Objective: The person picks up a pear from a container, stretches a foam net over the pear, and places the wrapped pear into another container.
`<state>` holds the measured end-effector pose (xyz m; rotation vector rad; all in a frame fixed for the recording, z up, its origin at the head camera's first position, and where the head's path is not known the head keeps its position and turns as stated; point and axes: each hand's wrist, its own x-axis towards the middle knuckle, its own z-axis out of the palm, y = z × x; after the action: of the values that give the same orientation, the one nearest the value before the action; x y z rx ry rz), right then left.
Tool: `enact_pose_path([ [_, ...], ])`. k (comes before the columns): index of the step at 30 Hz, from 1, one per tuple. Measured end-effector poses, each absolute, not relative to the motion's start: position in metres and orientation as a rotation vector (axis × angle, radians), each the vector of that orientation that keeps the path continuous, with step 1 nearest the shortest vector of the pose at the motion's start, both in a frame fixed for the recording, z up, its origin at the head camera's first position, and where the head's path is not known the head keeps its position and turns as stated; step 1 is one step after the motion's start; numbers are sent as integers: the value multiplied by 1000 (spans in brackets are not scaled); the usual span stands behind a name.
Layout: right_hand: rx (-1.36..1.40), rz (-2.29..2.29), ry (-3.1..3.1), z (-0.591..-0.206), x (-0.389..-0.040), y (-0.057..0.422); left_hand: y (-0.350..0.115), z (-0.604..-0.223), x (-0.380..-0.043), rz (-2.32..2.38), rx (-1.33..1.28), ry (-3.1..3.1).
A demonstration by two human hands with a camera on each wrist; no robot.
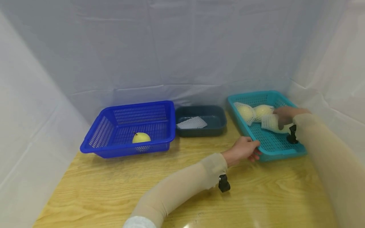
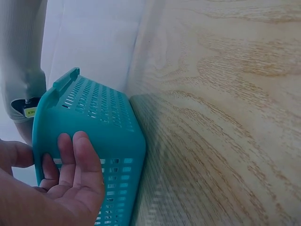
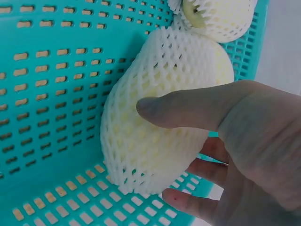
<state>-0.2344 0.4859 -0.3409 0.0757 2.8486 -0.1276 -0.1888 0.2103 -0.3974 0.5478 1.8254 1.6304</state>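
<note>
In the head view, my left hand (image 1: 242, 148) grips the near left corner of a teal basket (image 1: 280, 153). The left wrist view has its thumb at the rim and its fingers against the basket's outer wall (image 2: 117, 136). Inside that basket, my right hand (image 1: 288, 114) holds a pear in a white foam net (image 1: 269, 122). Seen from the right wrist, the thumb lies across the netted pear (image 3: 155, 136) and the other fingers are partly hidden on its far side. Two more netted pears (image 1: 246, 113) lie at the back of the basket.
A blue basket (image 1: 128, 146) on the left contains a bare yellow pear (image 1: 141, 137). Between the baskets stands a dark green tray (image 1: 201, 132) with a flattened foam net (image 1: 192, 123) in it. White cloth (image 1: 182, 47) hangs behind and beside the wooden table (image 1: 114, 186).
</note>
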Motion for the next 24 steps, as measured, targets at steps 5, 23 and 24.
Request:
enact_pose_path([
  [5,48,-181,2857,-343,-231,486,209,-397,-190,1620,553,1842],
  [23,-2,-133,2911,-334,-226,472,208,-398,-196,1615,550,1848],
  [24,-20,-117,2921,-334,-226,472,208,-399,-196,1617,548,1846],
])
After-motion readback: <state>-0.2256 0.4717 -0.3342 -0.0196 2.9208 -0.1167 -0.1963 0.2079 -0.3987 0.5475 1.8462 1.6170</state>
